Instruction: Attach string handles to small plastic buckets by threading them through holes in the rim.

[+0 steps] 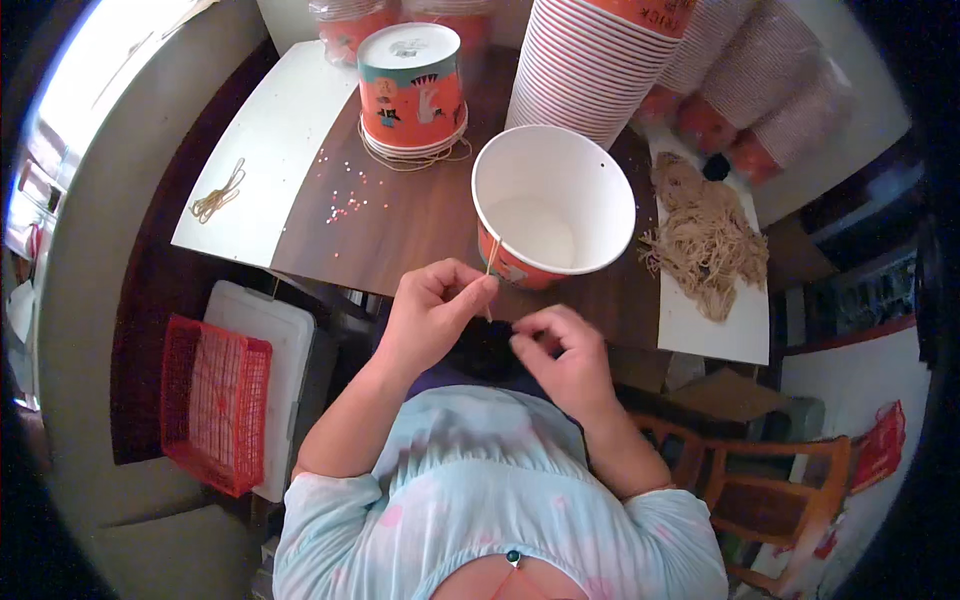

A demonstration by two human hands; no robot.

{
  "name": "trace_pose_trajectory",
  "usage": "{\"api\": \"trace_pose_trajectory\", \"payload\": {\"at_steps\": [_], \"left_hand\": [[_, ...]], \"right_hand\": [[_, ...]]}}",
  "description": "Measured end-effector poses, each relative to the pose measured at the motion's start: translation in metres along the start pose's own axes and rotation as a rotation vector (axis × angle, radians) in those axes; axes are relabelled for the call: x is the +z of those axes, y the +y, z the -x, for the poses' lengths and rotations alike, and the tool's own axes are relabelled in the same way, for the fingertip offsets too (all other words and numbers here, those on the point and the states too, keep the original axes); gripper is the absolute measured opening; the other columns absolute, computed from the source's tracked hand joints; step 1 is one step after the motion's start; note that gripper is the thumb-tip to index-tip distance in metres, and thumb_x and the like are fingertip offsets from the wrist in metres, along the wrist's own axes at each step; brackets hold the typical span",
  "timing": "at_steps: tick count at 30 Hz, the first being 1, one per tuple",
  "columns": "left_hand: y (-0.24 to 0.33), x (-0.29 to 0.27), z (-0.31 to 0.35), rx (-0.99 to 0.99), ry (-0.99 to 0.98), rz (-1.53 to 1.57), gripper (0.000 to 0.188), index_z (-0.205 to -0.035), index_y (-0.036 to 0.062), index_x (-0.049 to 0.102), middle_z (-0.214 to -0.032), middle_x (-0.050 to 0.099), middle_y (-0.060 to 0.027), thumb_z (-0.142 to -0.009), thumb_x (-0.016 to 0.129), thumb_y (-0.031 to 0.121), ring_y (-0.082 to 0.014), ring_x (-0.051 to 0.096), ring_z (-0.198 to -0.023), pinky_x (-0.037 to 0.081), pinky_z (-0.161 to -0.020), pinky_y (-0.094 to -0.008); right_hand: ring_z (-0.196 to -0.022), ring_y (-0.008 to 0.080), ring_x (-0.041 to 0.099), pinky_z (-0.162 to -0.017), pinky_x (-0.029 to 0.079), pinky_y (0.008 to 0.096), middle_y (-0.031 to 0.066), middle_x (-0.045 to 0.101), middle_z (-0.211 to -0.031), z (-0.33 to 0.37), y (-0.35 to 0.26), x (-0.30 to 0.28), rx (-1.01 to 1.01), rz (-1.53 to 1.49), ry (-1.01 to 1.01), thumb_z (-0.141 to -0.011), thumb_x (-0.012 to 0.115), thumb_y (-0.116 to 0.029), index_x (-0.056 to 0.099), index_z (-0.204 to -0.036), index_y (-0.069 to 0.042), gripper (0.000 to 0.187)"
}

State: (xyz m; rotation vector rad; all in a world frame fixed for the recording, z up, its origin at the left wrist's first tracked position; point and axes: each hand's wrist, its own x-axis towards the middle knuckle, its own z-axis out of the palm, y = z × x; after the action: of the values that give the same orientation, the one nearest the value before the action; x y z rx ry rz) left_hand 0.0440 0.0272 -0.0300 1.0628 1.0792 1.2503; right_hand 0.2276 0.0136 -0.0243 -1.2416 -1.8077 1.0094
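The paper bucket (pixel 552 200), white inside and orange outside, stands at the near edge of the brown table (pixel 420 235), its open mouth tilted toward the person. A small dark hole shows in the far right part of its wall, just below the rim.

The cord (pixel 493 258) lies against the bucket's near side and runs down to the left hand (pixel 437 312). The left hand grasps the cord between thumb and index finger; a short end hangs below the grip.

The right hand (pixel 572 358) is positioned just to the right, apart from the bucket. Its fingers are loosely bent and slightly blurred; whether they grip anything cannot be told.

Surrounding items:
- Rear left: upside-down buckets (pixel 412 105), nested, with loops of cord around the base.
- Left of center: small pale and red dots (pixel 348 205) scattered on the table.
- Left white panel: a cord bundle (pixel 222 192).
- Right white panel: a tangled string pile (pixel 708 240).
- Behind the paper bucket: a tall bucket stack (pixel 590 75).
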Motion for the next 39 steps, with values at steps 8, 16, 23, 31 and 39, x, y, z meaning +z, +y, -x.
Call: {"api": "trace_pose_trajectory", "payload": {"at_steps": [8,16,23,31,39], "left_hand": [[-0.001,0.009,0.002,0.028,0.031,0.095,0.018,-0.085,-0.0035,0.062,-0.074,0.065,-0.0043,-0.089,0.063,0.014,-0.0078,0.060,-0.067,0.050,-0.061,-0.0217],[-0.006,0.006,0.004,0.037,0.061,0.135,0.017,-0.085,-0.0038,0.061,-0.077,0.066,-0.0059,-0.089,0.062,0.012,-0.0093,0.062,-0.069,0.052,-0.064,-0.0220],[-0.003,0.006,0.005,0.034,0.024,0.125,0.017,-0.086,-0.0039,0.062,-0.078,0.065,-0.0055,-0.090,0.062,0.013,-0.0094,0.062,-0.070,0.053,-0.066,-0.0227],[-0.003,0.008,0.004,0.032,0.049,0.127,0.018,-0.086,-0.0040,0.061,-0.079,0.065,-0.0058,-0.090,0.062,0.014,-0.0099,0.063,-0.072,0.052,-0.066,-0.0228],[-0.005,0.008,0.007,0.072,0.048,0.135,0.015,-0.097,-0.0024,0.057,-0.085,0.063,-0.0047,-0.088,0.062,0.008,-0.0084,0.061,-0.072,0.050,-0.065,-0.0215]], "right_hand": [[-0.069,0.0254,0.061,-0.063,0.050,0.0351,0.0103,0.060,-0.086,-0.013,-0.003,0.027,-0.360,0.235,0.268,-0.071,0.074,-0.009,0.057,-0.094,-0.005,0.029],[-0.073,0.0277,0.061,-0.065,0.050,0.0365,0.0098,0.061,-0.083,-0.015,0.006,0.029,-0.423,0.303,0.269,-0.073,0.070,-0.005,0.057,-0.093,-0.005,0.023],[-0.073,0.0282,0.061,-0.066,0.050,0.0381,0.0099,0.062,-0.084,-0.015,0.005,0.032,-0.448,0.304,0.279,-0.073,0.070,-0.005,0.057,-0.094,-0.005,0.025],[-0.072,0.0296,0.061,-0.065,0.050,0.0385,0.0101,0.062,-0.082,-0.017,0.006,0.030,-0.433,0.293,0.303,-0.077,0.065,-0.003,0.058,-0.089,-0.004,0.014],[-0.071,0.0282,0.063,-0.062,0.050,0.0358,0.0116,0.063,-0.080,-0.017,0.001,0.026,-0.350,0.077,0.244,-0.083,0.063,-0.004,0.059,-0.089,-0.002,0.007]]}}
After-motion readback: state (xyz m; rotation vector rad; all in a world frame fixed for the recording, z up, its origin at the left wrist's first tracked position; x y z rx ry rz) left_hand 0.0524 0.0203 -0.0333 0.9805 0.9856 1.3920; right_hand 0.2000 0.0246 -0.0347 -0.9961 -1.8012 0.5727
